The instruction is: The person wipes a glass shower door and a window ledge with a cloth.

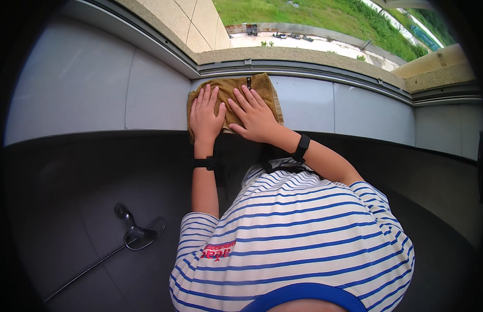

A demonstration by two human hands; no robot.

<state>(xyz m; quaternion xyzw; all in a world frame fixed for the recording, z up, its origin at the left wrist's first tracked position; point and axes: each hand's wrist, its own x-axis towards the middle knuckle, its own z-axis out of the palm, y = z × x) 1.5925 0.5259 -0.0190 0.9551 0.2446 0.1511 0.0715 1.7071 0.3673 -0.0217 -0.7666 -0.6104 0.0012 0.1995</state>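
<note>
A brown towelling cloth (pixel 261 82) lies spread on the grey tiled window sill (pixel 304 104), its lower edge hanging a little over the sill's front edge. My left hand (pixel 207 116) rests flat on the left part of the cloth, palm down. Flat on the cloth's right part is my right hand (pixel 254 114), its fingers apart and pointing up and left. A dark strap or tag shows on the cloth just above my right fingertips. The two hands are close together without touching. Each wrist wears a black band.
A dark window track (pixel 288 67) runs behind the sill, with an outer stone ledge beyond it and grass and a paved strip far below. At lower left, a dark metal fitting (pixel 137 233) with a ring and long thin rod shows against dark tiles.
</note>
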